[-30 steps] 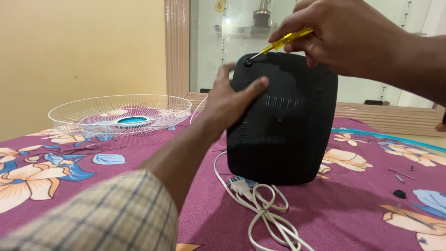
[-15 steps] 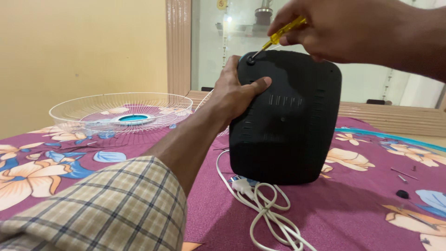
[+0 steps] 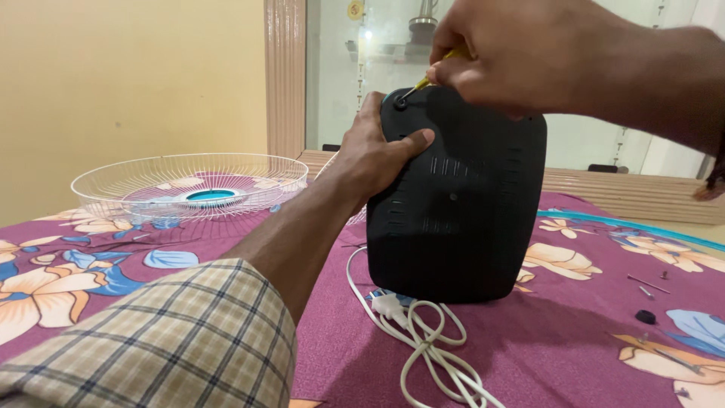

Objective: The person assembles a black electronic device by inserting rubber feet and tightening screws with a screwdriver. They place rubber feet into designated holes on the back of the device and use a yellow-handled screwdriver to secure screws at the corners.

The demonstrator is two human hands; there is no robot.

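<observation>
A black plastic fan housing (image 3: pixel 468 219) stands upright on the purple flowered cloth (image 3: pixel 574 340). My left hand (image 3: pixel 374 155) grips its upper left edge, thumb pressed on the back face. My right hand (image 3: pixel 521 53) is closed around a yellow-handled screwdriver (image 3: pixel 430 75), most of the handle hidden in the fist. The screwdriver's tip sits in a screw hole (image 3: pixel 400 102) at the housing's top left corner.
A white wire fan guard (image 3: pixel 189 185) lies on the cloth at the left. A coiled white power cord with plug (image 3: pixel 423 340) lies in front of the housing. Loose screws (image 3: pixel 649 285) and a small black cap (image 3: pixel 646 316) lie at the right. A wall stands behind.
My right hand has closed in lower over the screwdriver, hiding more of its yellow handle. My left hand has slid slightly higher on the housing's edge.
</observation>
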